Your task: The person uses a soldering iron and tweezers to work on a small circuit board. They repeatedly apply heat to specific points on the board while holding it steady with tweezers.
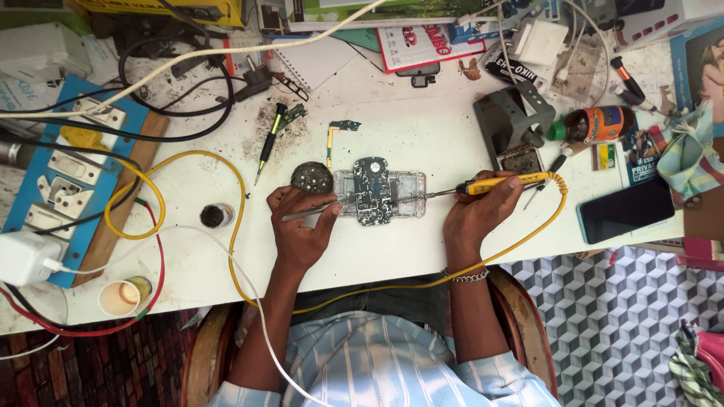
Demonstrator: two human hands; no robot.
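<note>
A dark circuit board point(372, 190) lies on a clear phone frame point(411, 193) in the middle of the white table point(392, 249). My left hand point(302, 224) pinches metal tweezers point(311, 211) whose tips reach the board's left edge. My right hand point(477, 214) grips a yellow soldering iron point(494, 182); its tip points left at the frame's right side. A yellow cord point(559, 203) runs from the iron round the table edge.
A round dark sponge point(312, 178) sits left of the board, a small pot point(217, 215) further left. An iron stand point(509, 117), a brown bottle point(599, 123) and a dark phone point(626, 210) lie right. A blue switchboard point(68, 177) and cables crowd the left.
</note>
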